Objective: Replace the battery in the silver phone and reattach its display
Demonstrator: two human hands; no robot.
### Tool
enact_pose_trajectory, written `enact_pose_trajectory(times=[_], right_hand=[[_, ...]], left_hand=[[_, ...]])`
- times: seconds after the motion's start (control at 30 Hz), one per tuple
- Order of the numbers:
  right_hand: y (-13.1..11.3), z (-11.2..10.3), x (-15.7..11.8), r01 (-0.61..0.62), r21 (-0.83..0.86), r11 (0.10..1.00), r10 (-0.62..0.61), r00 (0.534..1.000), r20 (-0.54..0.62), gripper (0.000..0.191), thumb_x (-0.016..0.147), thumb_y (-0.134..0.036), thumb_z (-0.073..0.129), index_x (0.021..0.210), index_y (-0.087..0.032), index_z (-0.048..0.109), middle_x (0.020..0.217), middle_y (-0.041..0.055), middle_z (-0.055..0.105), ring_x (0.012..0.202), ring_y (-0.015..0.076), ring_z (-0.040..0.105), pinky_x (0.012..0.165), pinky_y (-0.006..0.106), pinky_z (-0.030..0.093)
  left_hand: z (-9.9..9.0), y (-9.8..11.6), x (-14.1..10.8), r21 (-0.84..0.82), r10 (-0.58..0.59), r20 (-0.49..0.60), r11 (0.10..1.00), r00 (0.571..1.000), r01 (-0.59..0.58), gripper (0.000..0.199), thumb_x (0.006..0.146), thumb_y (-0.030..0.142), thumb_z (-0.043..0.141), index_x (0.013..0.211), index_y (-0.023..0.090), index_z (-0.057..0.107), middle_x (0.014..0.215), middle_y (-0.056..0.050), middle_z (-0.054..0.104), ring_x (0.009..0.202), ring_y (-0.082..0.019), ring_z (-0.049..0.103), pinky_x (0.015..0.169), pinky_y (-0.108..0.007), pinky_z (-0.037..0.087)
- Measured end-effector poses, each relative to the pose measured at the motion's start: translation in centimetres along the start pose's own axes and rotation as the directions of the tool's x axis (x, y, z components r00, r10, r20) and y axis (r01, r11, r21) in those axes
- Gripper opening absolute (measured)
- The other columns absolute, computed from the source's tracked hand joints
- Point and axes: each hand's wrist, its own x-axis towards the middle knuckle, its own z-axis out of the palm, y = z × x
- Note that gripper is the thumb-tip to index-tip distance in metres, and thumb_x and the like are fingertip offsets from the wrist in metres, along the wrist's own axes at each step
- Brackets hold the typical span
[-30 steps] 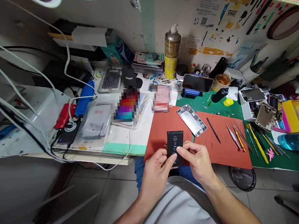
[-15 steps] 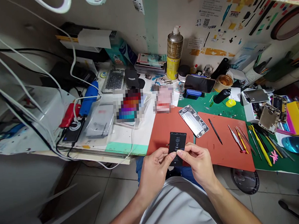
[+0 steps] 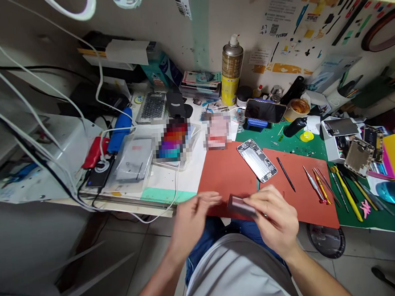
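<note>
My right hand (image 3: pixel 277 219) pinches a phone battery (image 3: pixel 241 206) by its right side, tilted and blurred by motion over the front of the red-brown mat (image 3: pixel 216 182). To its left, my left hand (image 3: pixel 193 217) is off the battery, its fingers stretched out to the right and somewhat smeared. Beyond the hands lies an opened phone body (image 3: pixel 257 160), its inside showing, slanted across the gap between two mat halves. A thin black pry stick (image 3: pixel 285 174) rests on the mat right of it.
Screwdrivers (image 3: pixel 314 184) and tweezers lie at the mat's right, beside a yellow-handled tool (image 3: pixel 346 193). A propped phone (image 3: pixel 265 111) and a spray can (image 3: pixel 232 70) stand behind. White cables (image 3: pixel 177 185) hang at the left, one crossing the table edge.
My left hand has let go of the battery and moved left. My right hand keeps hold of it and has turned it from upright to slanted.
</note>
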Motion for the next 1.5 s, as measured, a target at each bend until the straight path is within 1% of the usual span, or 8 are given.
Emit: enact_pose_trajectory(times=[0.1,0.2,0.37,0.53,0.7,1.07,1.23,1.5], right_hand=[[0.6,-1.3,-0.1,0.422,-0.282,0.862,-0.400,0.907,0.133,0.043,0.093,-0.006,0.072,0.127,-0.032,0.077,0.099,0.0045,0.081,0.081,0.0192,0.067,0.067,0.034,0.053],[1.3,-1.5,-0.5,0.521,-0.293,0.802,-0.467,0.852,0.237,0.047,0.091,-0.008,0.076,0.131,-0.034,0.076,0.093,0.0019,0.080,0.076,0.0175,0.067,0.064,0.031,0.052],[1.1,-0.2,-1.3,-0.058,-0.053,0.997,0.059,0.998,0.029,0.044,0.103,-0.016,0.062,0.143,-0.032,0.067,0.107,0.0068,0.078,0.088,0.0200,0.073,0.079,0.036,0.061],[0.3,1.8,-0.5,-0.680,0.343,0.648,0.618,0.733,0.285,0.031,0.092,-0.047,0.079,0.110,-0.022,0.083,0.085,0.0051,0.075,0.072,0.0182,0.067,0.065,0.031,0.057],[-0.1,2.1,1.0,-0.677,0.315,0.665,0.631,0.735,0.248,0.029,0.085,-0.049,0.084,0.079,-0.021,0.083,0.065,-0.0009,0.058,0.057,0.0122,0.047,0.051,0.027,0.040],[-0.1,2.6,0.5,-0.562,0.109,0.820,0.544,0.824,0.159,0.040,0.101,-0.051,0.064,0.081,-0.020,0.077,0.065,-0.0007,0.053,0.060,0.0134,0.047,0.055,0.028,0.037],[0.0,2.8,0.3,-0.685,0.212,0.697,0.644,0.728,0.236,0.040,0.096,-0.057,0.069,0.084,-0.019,0.077,0.065,-0.0011,0.055,0.058,0.0131,0.047,0.054,0.026,0.040],[0.4,2.5,0.5,-0.694,0.322,0.644,0.684,0.711,0.164,0.039,0.091,-0.055,0.076,0.080,-0.018,0.075,0.070,0.0009,0.062,0.065,0.0135,0.052,0.060,0.027,0.044]], left_hand=[[-0.6,0.9,0.8,-0.278,-0.185,0.208,0.930,0.961,0.239,0.076,0.081,0.085,0.064,0.085,0.011,0.081,0.079,-0.016,0.079,0.071,-0.024,0.075,0.067,-0.031,0.059],[-0.3,1.6,1.0,-0.295,-0.193,0.384,0.901,0.903,0.318,0.052,0.071,0.061,0.091,0.086,0.012,0.080,0.082,-0.012,0.080,0.070,-0.018,0.073,0.068,-0.025,0.056],[0.6,0.9,1.0,-0.324,-0.123,0.128,0.933,0.984,0.158,0.039,0.065,0.042,0.098,0.082,0.015,0.076,0.075,-0.004,0.077,0.067,-0.014,0.068,0.067,-0.023,0.053],[1.6,0.3,0.5,-0.242,-0.050,0.096,0.968,0.994,0.072,0.038,0.073,0.047,0.092,0.085,0.016,0.076,0.077,-0.003,0.076,0.069,-0.014,0.067,0.066,-0.023,0.053],[1.9,0.8,0.2,-0.119,0.028,0.098,0.993,0.995,-0.016,0.038,0.078,0.052,0.086,0.075,0.017,0.071,0.065,0.002,0.063,0.061,-0.011,0.055,0.058,-0.021,0.045],[1.8,0.2,0.4,-0.084,-0.014,0.095,0.996,0.995,0.022,0.044,0.087,0.057,0.076,0.073,0.017,0.068,0.062,0.003,0.049,0.060,-0.011,0.042,0.056,-0.023,0.035],[1.9,0.4,0.5,-0.043,0.021,0.077,0.999,0.997,-0.018,0.044,0.091,0.056,0.073,0.074,0.016,0.068,0.065,0.003,0.050,0.063,-0.010,0.043,0.057,-0.021,0.036],[1.5,-0.6,0.0,-0.124,-0.099,0.268,0.983,0.958,0.136,0.035,0.078,0.046,0.088,0.083,0.016,0.070,0.081,-0.002,0.074,0.075,-0.013,0.065,0.072,-0.023,0.051]])
